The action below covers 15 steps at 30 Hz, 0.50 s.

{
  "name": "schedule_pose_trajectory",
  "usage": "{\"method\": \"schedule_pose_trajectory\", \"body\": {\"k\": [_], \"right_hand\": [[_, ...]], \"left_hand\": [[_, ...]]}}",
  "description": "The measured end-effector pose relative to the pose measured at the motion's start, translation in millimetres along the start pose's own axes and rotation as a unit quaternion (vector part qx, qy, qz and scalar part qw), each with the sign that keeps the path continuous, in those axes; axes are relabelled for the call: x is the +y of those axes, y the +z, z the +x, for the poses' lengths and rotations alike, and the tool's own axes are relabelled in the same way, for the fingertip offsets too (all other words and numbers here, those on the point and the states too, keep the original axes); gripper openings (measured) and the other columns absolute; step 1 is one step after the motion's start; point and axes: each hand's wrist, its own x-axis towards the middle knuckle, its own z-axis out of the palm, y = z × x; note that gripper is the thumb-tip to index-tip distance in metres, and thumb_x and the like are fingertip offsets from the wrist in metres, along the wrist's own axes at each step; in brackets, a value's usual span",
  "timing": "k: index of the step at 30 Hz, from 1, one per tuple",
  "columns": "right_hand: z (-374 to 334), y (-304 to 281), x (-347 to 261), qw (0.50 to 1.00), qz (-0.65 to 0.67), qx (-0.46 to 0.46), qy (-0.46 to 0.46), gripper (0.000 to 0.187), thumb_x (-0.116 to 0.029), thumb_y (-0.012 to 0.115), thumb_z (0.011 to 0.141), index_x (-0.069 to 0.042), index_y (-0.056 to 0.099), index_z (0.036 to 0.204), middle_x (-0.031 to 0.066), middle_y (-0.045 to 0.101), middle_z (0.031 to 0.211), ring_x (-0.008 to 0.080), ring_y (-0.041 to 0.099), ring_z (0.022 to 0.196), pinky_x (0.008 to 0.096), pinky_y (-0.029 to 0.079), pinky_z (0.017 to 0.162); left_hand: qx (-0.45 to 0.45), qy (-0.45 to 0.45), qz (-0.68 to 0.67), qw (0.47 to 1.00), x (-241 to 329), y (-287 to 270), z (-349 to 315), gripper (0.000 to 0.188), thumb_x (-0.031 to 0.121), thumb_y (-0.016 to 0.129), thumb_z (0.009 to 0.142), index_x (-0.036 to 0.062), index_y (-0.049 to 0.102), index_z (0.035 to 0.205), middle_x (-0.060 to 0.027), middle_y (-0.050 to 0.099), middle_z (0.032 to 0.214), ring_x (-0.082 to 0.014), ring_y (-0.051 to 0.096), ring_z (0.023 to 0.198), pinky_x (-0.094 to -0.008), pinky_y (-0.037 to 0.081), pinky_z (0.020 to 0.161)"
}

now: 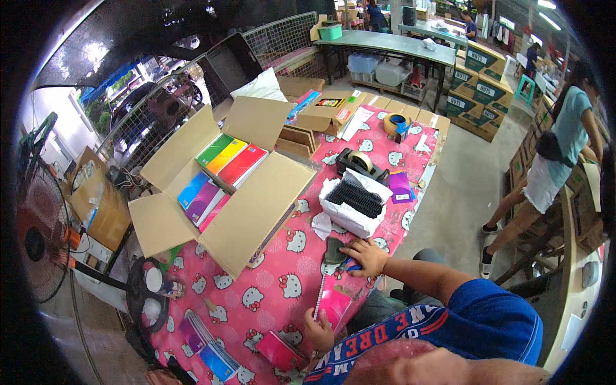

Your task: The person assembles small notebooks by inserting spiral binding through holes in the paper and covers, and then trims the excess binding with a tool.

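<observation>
A pink spiral notebook (335, 301) lies near the table's front edge. At its lower left corner is my left hand (319, 332), with its fingers closed on the wire-bound side. Farther up, my right hand (366, 257) rests palm down with its fingers spread over a small blue object (352, 265), too covered to name. Beside those fingertips sits a dark grey pad-like thing (333, 251). Another pink notebook (281, 350) lies left of my left hand. Purple and blue spiral notebooks (218, 362) are stacked farther left.
An open carton (263, 215) holds several colourful notebooks. Beyond my right hand stand a white-lined box of black binding combs (355, 200), a tape dispenser (360, 163) and a purple card (402, 187). A fan (42, 224) is at the left; a person (564, 141) stands at the right.
</observation>
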Motion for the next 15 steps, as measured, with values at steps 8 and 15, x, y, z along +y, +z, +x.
{"method": "schedule_pose_trajectory", "body": {"k": [8, 15], "right_hand": [[-2.9, 4.6, 4.3, 0.999, 0.002, 0.025, -0.02, 0.083, -0.053, 0.065, 0.073, -0.013, 0.04, 0.141, 0.0157, 0.049, 0.131, 0.0329, 0.044, 0.124, 0.0499, 0.032, 0.103], [-1.6, 6.8, 5.3, 0.998, -0.01, 0.052, -0.022, 0.083, -0.055, 0.064, 0.074, -0.015, 0.04, 0.143, 0.0141, 0.051, 0.131, 0.0304, 0.047, 0.121, 0.0479, 0.036, 0.099]], "left_hand": [[-0.011, -0.131, -0.117, 0.984, 16.8, 2.7, 1.5, 0.024, 0.019, 0.058, 0.095, 0.0001, 0.048, 0.105, -0.0179, 0.064, 0.076, -0.0262, 0.069, 0.066, -0.0364, 0.054, 0.056], [-0.024, -0.029, -0.094, 0.995, -33.3, 9.7, 2.1, 0.024, 0.02, 0.059, 0.095, -0.0007, 0.047, 0.102, -0.0162, 0.061, 0.082, -0.022, 0.067, 0.067, -0.0323, 0.054, 0.057]]}}
